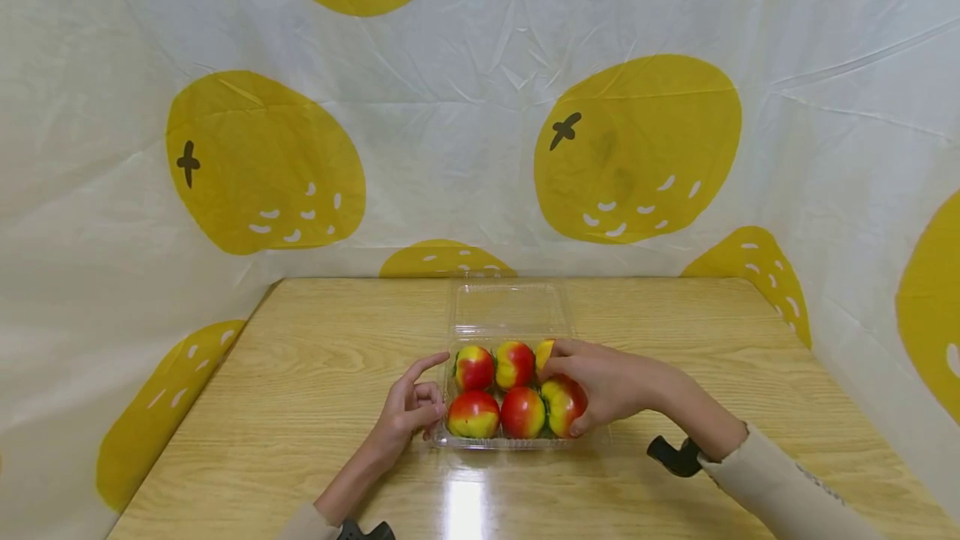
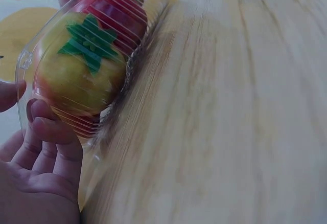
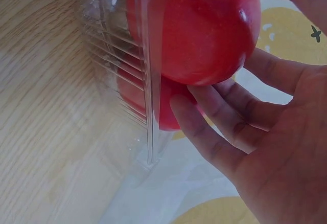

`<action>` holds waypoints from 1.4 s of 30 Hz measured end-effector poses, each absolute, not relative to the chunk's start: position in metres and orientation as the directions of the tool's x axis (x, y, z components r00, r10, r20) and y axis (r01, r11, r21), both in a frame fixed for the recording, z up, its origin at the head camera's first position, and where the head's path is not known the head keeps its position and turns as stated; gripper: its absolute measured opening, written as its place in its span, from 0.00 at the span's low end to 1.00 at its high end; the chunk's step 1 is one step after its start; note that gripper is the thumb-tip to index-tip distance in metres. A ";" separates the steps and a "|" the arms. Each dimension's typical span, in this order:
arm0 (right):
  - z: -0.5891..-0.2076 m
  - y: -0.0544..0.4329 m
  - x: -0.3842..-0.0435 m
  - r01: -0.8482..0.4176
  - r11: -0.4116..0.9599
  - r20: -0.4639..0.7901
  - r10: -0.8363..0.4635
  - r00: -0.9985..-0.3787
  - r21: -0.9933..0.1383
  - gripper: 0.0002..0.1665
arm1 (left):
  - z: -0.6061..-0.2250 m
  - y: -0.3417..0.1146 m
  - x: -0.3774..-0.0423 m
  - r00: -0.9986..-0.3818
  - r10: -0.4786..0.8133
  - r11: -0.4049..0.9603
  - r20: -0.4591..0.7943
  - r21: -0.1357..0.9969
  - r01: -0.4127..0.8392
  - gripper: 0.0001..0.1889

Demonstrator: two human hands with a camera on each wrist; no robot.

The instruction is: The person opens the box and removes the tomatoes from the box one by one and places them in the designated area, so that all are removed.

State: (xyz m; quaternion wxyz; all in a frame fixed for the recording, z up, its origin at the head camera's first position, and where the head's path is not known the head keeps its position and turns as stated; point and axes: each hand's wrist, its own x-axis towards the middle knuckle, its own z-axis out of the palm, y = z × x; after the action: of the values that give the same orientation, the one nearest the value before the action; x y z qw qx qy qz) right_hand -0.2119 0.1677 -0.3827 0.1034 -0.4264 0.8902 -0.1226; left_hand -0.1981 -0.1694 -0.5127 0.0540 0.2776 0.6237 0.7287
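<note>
A clear plastic clamshell box holds several red-and-yellow fruits in two rows, one with a green star-shaped leaf cap. My left hand holds the box's left edge, index finger stretched toward the back corner and other fingers bent; the left wrist view shows this hand with fingertips at the rim. My right hand grips the front right fruit from above, partly covering the back right fruit. In the right wrist view, its fingers curl around a red fruit above the rim.
The box's transparent lid lies opened back toward the far table edge. Beneath is a wood-grain table. A white curtain with yellow fruit prints surrounds the back and sides. Dark straps sit at both wrists.
</note>
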 end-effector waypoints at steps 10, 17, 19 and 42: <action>-0.376 0.170 -0.209 -0.739 0.610 -0.053 -0.780 -0.623 -0.287 0.35 | -0.513 -0.170 -0.198 -0.831 0.443 -0.214 0.336 0.940 0.266 0.36; -0.373 0.172 -0.209 -0.724 0.616 -0.063 -0.773 -0.631 -0.311 0.35 | -0.512 -0.169 -0.197 -0.837 0.446 -0.200 0.318 0.946 0.254 0.35; -0.373 0.173 -0.209 -0.720 0.619 -0.068 -0.771 -0.633 -0.314 0.36 | -0.513 -0.169 -0.197 -0.832 0.447 -0.203 0.329 0.943 0.263 0.35; -0.367 0.182 -0.211 -0.729 0.564 0.020 -0.786 -0.618 -0.387 0.36 | -0.512 -0.169 -0.197 -0.832 0.451 -0.204 0.323 0.945 0.257 0.37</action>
State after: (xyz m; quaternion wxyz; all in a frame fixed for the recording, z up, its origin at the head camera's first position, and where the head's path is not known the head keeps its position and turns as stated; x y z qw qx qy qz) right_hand -0.2114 0.1819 -0.3674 0.0772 -0.4299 0.8810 -0.1819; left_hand -0.1965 -0.1695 -0.5122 0.0673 0.2821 0.6275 0.7226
